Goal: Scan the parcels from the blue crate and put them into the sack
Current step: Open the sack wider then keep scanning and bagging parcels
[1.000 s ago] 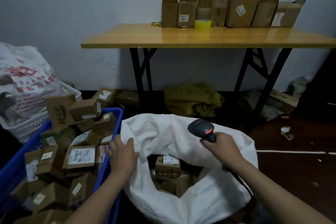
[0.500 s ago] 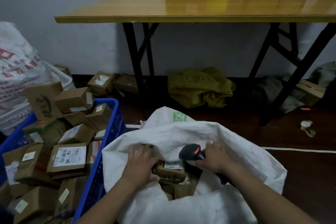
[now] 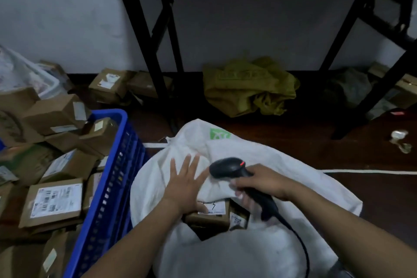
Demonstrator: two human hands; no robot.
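Atop sack (image 3: 288, 174), left hand (image 3: 185, 185) flat, perhaps pressing

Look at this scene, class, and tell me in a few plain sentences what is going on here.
A person works over a white sack on the floor. The left hand lies flat, fingers spread, on the sack's cloth by its mouth. The right hand grips a black barcode scanner with a red light on, its cable trailing down. Cardboard parcels show inside the sack's opening. Beside it, the blue crate is heaped with more labelled boxes.
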